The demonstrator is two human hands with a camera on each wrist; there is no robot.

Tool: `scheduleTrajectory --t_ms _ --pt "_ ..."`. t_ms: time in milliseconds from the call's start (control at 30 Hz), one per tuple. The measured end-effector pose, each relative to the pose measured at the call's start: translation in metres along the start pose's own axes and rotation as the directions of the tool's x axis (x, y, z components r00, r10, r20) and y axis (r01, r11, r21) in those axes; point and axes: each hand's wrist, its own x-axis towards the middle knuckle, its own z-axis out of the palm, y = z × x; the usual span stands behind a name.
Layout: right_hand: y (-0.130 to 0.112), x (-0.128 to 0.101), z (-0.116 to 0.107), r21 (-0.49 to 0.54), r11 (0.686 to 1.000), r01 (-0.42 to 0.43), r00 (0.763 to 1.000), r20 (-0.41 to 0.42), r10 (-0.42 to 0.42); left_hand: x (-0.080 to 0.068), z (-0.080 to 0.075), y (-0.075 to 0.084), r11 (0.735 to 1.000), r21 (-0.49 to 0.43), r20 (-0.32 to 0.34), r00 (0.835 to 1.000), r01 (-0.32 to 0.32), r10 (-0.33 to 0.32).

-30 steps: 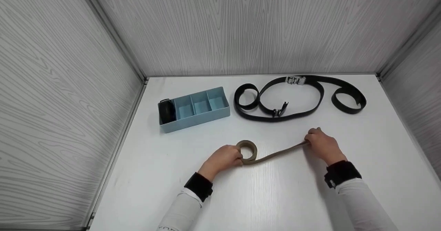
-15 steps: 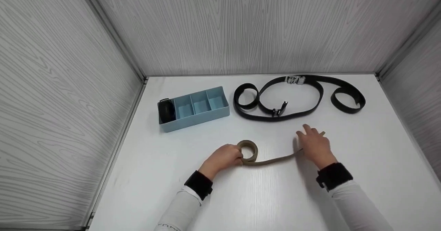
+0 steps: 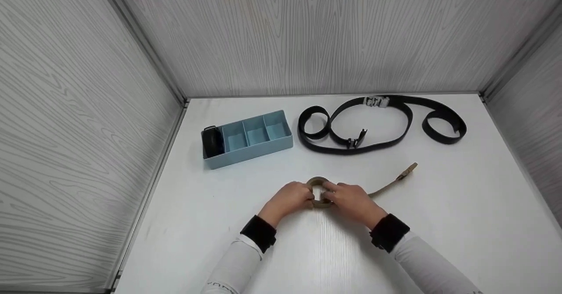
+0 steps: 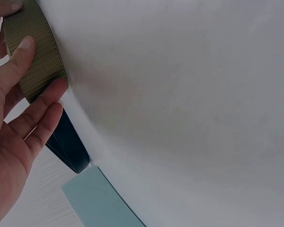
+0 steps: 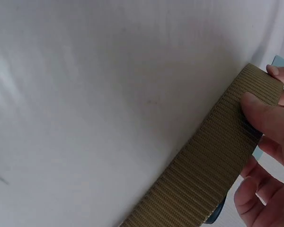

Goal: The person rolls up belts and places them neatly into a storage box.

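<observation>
Khaki webbing belt, partly rolled into a coil, sits mid-desk. My left hand pinches the coil's left side; my right hand grips its right side, thumb pressed on the weave. Loose tail runs right to its metal tip. Behind: blue divided tray, one rolled black belt in its leftmost compartment; black belt sprawled unrolled.

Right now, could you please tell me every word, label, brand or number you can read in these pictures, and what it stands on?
None can be read.
Left sleeve: a few dark letters at the bottom edge of the head view, cut off and too small to read.
Tan belt, black belt, blue tray: no print visible.
</observation>
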Motion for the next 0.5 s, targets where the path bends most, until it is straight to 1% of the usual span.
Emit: scheduleTrajectory --t_ms 100,200,400,467,500 --pt "0.004 0.004 0.005 -0.017 1.0 0.025 1.0 -0.015 -0.025 0.0 0.001 0.001 0.999 0.038 -0.021 1.0 -0.005 0.006" --pt "0.008 0.005 0.008 -0.026 0.999 0.047 0.999 -0.026 -0.047 0.001 0.002 0.002 1.0 0.028 -0.032 0.999 -0.013 0.014" --pt "0.019 0.005 0.009 0.055 0.996 0.071 0.997 -0.02 -0.07 0.001 0.001 0.001 0.999 -0.037 -0.02 1.0 -0.014 0.013" --pt "0.022 0.005 0.009 0.072 0.995 0.073 0.997 -0.012 -0.072 0.001 0.001 0.001 0.999 -0.036 -0.025 1.0 -0.009 0.008" --pt "0.023 0.005 0.009 0.074 0.994 0.074 0.997 -0.01 -0.074 0.001 0.001 0.001 1.0 -0.015 -0.029 1.0 -0.01 0.01"
